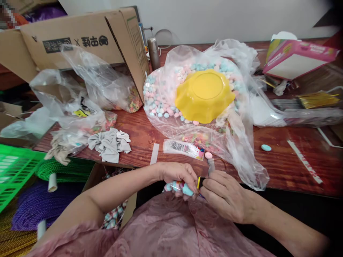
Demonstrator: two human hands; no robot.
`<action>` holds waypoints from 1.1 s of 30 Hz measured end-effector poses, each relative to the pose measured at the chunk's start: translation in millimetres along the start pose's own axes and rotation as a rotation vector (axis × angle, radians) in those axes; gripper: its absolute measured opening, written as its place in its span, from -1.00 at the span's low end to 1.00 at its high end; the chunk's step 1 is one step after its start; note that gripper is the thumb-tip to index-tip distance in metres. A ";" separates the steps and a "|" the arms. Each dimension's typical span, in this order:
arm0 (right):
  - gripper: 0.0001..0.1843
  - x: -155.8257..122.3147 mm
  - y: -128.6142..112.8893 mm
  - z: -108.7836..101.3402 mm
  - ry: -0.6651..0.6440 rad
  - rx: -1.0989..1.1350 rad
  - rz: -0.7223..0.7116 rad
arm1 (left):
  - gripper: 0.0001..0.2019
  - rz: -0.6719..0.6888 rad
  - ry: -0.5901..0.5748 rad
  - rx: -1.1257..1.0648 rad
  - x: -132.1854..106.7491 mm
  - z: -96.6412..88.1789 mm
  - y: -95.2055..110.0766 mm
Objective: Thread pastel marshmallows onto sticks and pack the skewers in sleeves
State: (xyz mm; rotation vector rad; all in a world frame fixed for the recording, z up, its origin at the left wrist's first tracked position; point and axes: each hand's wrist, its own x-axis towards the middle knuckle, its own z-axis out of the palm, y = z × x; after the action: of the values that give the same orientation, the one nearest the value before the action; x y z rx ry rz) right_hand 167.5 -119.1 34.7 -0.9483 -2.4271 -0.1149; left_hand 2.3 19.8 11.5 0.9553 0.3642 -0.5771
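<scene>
Both hands work close together at the near edge of a red-brown table (136,125), as I watch remotely through the head camera. Fingers of the left hand (180,174) are clamped on one end of a small clear bag of pastel sweets (175,187), which sits above the lap, just below the table's edge. Fingers of the right hand (229,196) are closed around a small black-and-yellow piece (199,182), right beside the left fingertips; I cannot tell what it is, as the grip hides most of it.

Just beyond the hands, a pink sweet (208,155) lies beside a printed strip (180,148). Behind them a large clear bag (164,126) spreads open, full of pink, blue and white sweets, with a yellow scalloped bowl (205,91) upside down on top. One blue sweet (266,147) rests alone on the right. Crumpled grey cloth (110,142) lies on the left, before a cardboard box (77,37); a green basket (16,175) stands lower down, at far left.
</scene>
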 end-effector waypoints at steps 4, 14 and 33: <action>-0.70 -6.4 -1.5 7.2 0.021 0.070 0.001 | -0.89 -0.072 -0.102 0.057 -0.2 2.2 5.0; -0.70 11.2 -3.5 -8.0 -0.149 -0.011 -0.040 | -0.68 0.056 -0.163 0.322 -4.1 -3.3 15.1; -0.77 19.3 30.1 21.0 0.733 1.053 1.242 | -0.81 0.966 0.926 0.963 12.6 31.7 -28.9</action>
State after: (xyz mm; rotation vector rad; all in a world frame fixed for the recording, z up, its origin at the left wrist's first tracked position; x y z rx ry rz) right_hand 165.9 -79.3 23.1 -1.3060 -0.7041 0.9504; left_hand -4.1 -23.5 2.7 2.1301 0.3744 0.7156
